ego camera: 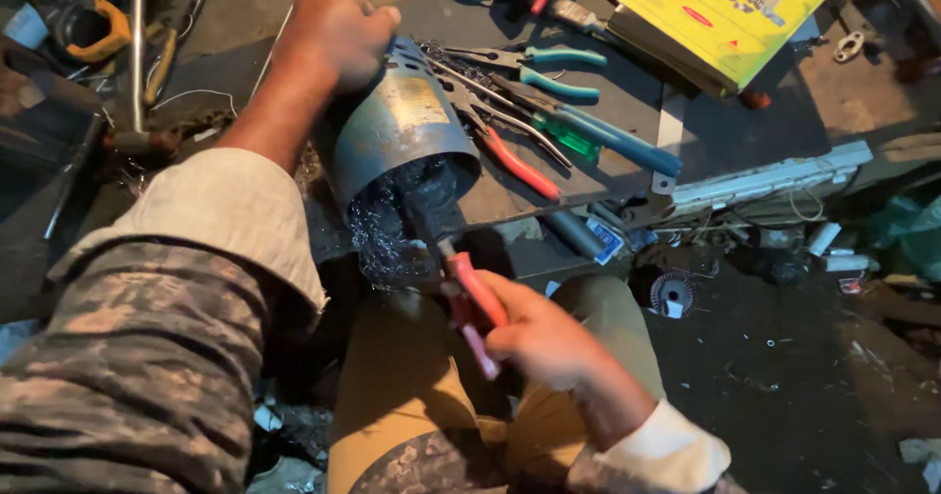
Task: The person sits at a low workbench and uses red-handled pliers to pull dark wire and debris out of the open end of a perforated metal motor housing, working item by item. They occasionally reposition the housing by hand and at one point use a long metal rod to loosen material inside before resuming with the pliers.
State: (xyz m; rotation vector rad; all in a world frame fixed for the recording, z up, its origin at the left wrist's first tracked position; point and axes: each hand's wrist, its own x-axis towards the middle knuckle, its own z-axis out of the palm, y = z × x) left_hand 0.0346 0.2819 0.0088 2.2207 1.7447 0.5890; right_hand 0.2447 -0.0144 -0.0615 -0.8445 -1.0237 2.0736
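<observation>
Left hand point(338, 33) clamped over the far end of a blue metal motor housing point(397, 131), fingers curled around its rim. Housing tilted on the edge of a dark work board point(627, 102), open mouth toward the lap, a tangle of fine wire windings point(382, 224) spilling out of it. Right hand point(544, 342) closed around the red handles of a pair of pliers point(461, 278), dark nose pushed into the mouth of the housing among the windings; whether the nose grips a strand, impossible to tell. Hands well apart, one at each end of the housing. On the board just beyond the housing, several hand tools: teal-handled scissors point(554, 68), a second pair of red-handled pliers point(520, 166), blue-handled pliers point(618, 141). Farther off, a yellow box point(725, 14) at the top edge. A small wire spool point(671, 293) on the dark floor near the right knee.
</observation>
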